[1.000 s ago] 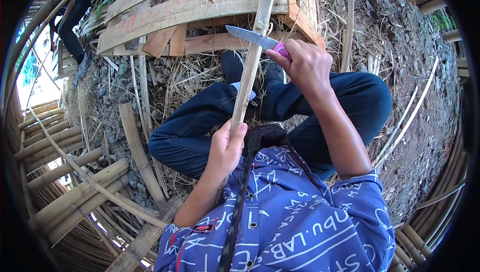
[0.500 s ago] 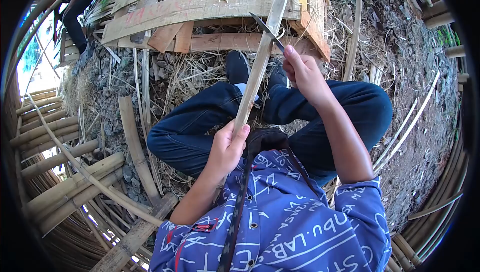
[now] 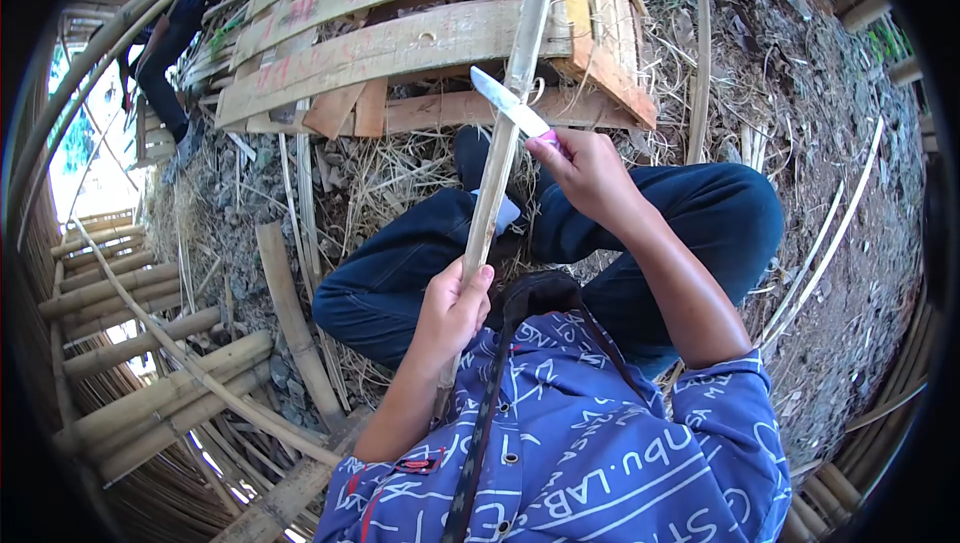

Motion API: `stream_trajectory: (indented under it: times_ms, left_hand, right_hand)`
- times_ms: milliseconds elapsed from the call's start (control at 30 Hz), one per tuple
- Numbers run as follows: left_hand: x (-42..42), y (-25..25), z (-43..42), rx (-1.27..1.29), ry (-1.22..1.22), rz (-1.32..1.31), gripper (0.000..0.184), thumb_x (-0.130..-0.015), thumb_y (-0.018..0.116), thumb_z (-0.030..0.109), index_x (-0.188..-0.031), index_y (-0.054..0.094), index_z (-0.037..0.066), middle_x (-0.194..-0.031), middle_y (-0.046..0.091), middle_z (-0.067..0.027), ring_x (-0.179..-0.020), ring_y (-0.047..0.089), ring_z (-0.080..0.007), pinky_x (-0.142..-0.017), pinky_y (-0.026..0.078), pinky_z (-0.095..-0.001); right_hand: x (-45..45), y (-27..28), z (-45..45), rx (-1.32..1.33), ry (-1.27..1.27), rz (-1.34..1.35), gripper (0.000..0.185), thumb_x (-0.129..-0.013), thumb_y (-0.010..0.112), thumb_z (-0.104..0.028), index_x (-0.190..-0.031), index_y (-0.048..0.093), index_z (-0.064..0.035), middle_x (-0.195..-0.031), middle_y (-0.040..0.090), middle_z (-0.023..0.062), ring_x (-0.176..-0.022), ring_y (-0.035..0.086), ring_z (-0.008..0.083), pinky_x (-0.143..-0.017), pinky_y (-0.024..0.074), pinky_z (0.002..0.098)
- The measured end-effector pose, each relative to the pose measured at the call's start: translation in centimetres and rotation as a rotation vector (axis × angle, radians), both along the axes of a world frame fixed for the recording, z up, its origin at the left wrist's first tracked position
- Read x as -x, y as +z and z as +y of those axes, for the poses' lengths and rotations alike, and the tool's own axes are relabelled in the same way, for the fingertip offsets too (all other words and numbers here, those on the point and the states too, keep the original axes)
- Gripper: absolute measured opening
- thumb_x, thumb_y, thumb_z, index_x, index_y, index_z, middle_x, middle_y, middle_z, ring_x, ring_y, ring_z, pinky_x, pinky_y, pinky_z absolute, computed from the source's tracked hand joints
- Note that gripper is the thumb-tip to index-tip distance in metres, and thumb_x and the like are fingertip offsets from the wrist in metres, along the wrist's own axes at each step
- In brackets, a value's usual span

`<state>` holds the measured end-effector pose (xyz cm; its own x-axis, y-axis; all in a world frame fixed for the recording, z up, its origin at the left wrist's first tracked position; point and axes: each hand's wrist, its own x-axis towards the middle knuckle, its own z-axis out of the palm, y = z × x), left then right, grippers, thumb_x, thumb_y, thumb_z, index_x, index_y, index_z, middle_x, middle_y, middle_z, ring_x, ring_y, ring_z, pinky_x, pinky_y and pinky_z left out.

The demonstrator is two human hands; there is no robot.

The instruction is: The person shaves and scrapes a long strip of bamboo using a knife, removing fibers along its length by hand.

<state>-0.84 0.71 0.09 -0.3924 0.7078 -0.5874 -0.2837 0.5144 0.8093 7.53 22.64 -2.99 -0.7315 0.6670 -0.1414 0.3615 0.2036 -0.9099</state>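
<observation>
My left hand (image 3: 455,308) is closed around the lower part of a long split bamboo strip (image 3: 489,198), which slants up from my lap past the top of the view. In my right hand (image 3: 590,173) is a knife (image 3: 507,103) with a pink handle, its pale blade lying across the strip from right to left. The blade's flat side shows, and a thin curled shaving (image 3: 537,93) stands beside it. The strip's lower end runs under my left forearm.
A low wooden slat platform (image 3: 400,48) stands just beyond my feet. Bamboo pieces (image 3: 300,328) and shavings lie on the stony ground. Bamboo poles (image 3: 170,383) form a rack at left. Another person's leg (image 3: 160,73) shows at upper left.
My right hand has drawn the knife a little down and left along the strip, and the blade has turned so its flat side shows. My left hand keeps its hold.
</observation>
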Motion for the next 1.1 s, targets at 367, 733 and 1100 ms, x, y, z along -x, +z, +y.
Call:
stream_trajectory:
  times_ms: [367, 733, 1100]
  left_hand:
    - [-0.5, -0.1, -0.1, 0.052, 0.023, 0.081, 0.016, -0.096, 0.05, 0.02, -0.085, 0.045, 0.009, -0.055, 0.036, 0.0066, -0.042, 0.032, -0.0011, -0.037, 0.026, -0.0178]
    - [-0.5, 0.6, 0.3, 0.049, 0.016, 0.064, 0.021, -0.097, 0.046, 0.021, -0.082, 0.046, 0.008, -0.058, 0.038, 0.0056, -0.043, 0.032, -0.0014, -0.038, 0.025, -0.0176]
    - [0.9, 1.3, 0.4, 0.093, 0.035, -0.296, 0.039, -0.1, 0.035, 0.04, -0.076, 0.041, 0.01, -0.054, 0.029, 0.0052, -0.04, 0.024, -0.002, -0.035, 0.019, -0.019]
  right_hand:
    - [-0.3, 0.3, -0.1, 0.025, 0.017, -0.003, 0.044, -0.088, 0.059, -0.039, -0.076, 0.064, 0.0034, -0.06, 0.055, 0.0225, -0.059, 0.057, 0.04, -0.055, 0.0435, 0.0443]
    - [-0.3, -1.3, -1.2, 0.156, 0.013, 0.127, 0.046, -0.09, 0.056, -0.039, -0.07, 0.061, 0.0028, -0.055, 0.053, 0.0204, -0.049, 0.051, 0.0355, -0.05, 0.0393, 0.0416]
    - [0.9, -1.6, 0.4, -0.293, -0.058, -0.021, 0.046, -0.085, 0.059, -0.046, -0.072, 0.065, -0.0027, -0.06, 0.059, 0.0186, -0.061, 0.06, 0.0377, -0.057, 0.0474, 0.0459]
